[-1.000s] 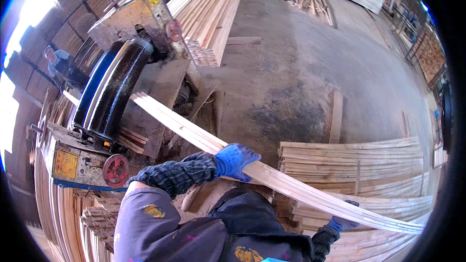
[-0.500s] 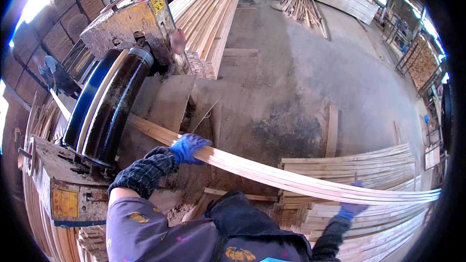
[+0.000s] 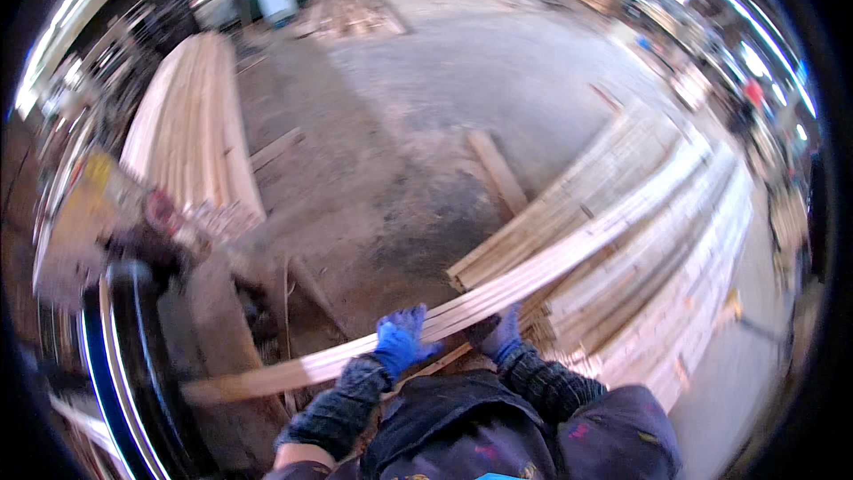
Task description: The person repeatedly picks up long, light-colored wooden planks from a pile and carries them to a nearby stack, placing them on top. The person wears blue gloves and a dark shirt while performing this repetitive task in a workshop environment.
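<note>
Long, thin wooden strips, lying together as a bundle, cross in front of me from the rollers at lower left to the plank stack at right. My left hand, in a blue knitted glove, is closed around them, its fingers over the top. Close by on the right, my right hand, in a purple-blue glove, grips the near edge of the same bundle from below; part of its fingers is hidden under the wood. The left end of the bundle lies beside a dark shiny roller of a machine.
A stack of planks lies at right, partly under the bundle. Another tall stack stands at far left, behind the worn yellow machine housing. One loose board rests on the floor, with scrap wood farther back.
My view has turned right. The strips' far end has swung over the right-hand stack. My right hand has come in along the bundle, near my left hand.
</note>
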A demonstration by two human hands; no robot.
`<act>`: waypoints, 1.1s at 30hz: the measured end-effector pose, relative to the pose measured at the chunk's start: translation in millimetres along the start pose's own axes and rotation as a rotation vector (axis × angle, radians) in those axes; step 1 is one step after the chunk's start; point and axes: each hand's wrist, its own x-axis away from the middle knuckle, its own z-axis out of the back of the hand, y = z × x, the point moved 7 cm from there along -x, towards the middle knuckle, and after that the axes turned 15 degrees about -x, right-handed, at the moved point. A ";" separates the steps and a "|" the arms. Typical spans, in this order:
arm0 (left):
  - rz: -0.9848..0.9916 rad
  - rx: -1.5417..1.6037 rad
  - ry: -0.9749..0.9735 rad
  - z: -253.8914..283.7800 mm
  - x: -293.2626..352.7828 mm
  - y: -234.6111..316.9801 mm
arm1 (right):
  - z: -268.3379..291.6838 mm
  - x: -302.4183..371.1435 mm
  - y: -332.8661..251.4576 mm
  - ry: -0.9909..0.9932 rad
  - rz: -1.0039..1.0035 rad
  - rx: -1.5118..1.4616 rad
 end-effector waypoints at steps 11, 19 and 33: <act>-0.081 0.111 -0.107 -26.4 30.9 -17.8 | 13.1 -34.0 -178.7 -0.143 0.495 -0.124; -0.130 0.195 -0.125 -1.3 98.3 -61.2 | -11.4 -11.4 -138.5 -0.190 0.335 -0.163; -0.175 0.261 0.142 16.1 -67.8 86.7 | 58.5 11.4 -8.7 0.038 -0.087 0.289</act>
